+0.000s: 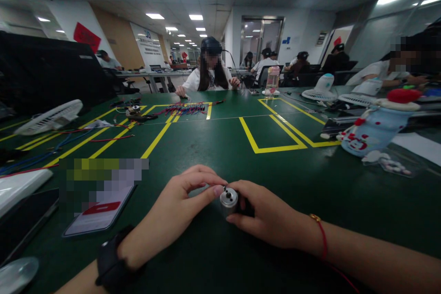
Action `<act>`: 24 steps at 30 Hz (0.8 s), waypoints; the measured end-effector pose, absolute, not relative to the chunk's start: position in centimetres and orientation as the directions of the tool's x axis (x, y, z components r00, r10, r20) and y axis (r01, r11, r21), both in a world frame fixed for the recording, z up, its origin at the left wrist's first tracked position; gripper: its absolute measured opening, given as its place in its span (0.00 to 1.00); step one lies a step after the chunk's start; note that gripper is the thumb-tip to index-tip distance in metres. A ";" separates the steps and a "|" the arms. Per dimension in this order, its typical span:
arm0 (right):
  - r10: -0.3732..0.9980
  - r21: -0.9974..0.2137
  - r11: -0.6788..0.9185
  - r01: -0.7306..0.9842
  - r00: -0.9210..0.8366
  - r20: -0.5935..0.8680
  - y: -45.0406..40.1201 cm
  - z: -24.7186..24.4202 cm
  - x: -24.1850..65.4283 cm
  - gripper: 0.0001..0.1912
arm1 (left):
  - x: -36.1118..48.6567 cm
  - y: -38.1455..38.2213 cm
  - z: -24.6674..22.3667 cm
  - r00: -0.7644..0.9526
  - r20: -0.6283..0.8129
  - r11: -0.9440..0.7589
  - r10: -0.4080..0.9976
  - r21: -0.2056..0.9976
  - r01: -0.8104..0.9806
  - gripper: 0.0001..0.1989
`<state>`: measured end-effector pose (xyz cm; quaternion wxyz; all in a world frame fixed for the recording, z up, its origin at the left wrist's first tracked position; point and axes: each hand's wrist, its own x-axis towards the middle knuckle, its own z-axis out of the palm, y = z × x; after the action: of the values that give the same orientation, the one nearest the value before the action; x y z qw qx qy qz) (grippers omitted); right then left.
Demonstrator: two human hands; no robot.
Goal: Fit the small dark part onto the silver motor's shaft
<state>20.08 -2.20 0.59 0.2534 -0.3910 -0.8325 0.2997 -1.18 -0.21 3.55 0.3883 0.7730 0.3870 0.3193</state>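
a small metal cylinder [227,204] sits between the two hands, low in the middle of the view, above or on the green counter [200,142]; which of these, i cannot tell. the right hand [272,216] has its fingers wrapped around it from the right. the left hand [182,202] has its thumb at the top rim; whether those fingers pinch or merely touch, i cannot tell. a phone [99,216] lies left of the left wrist, which wears a black watch [112,259].

No text is legible; the lettering on the pale wall panel [148,50] is blurred.
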 end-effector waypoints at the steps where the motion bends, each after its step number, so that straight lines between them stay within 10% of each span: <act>1: 0.805 -0.700 0.509 0.501 -0.565 0.181 -2.2 0.6 20.1 0.17 | -1.5 -0.1 3.5 0.492 0.191 -0.398 0.849 0.843 0.360 0.07; 24: 0.815 -0.717 0.493 0.493 -0.550 0.182 -2.2 0.2 20.3 0.19 | -3.5 0.7 0.8 0.624 0.056 -0.501 0.779 0.654 0.567 0.10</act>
<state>20.33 -2.21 0.17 0.2596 -0.3968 -0.8240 0.3102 -3.54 0.66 0.79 0.3039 0.8484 0.3967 0.1748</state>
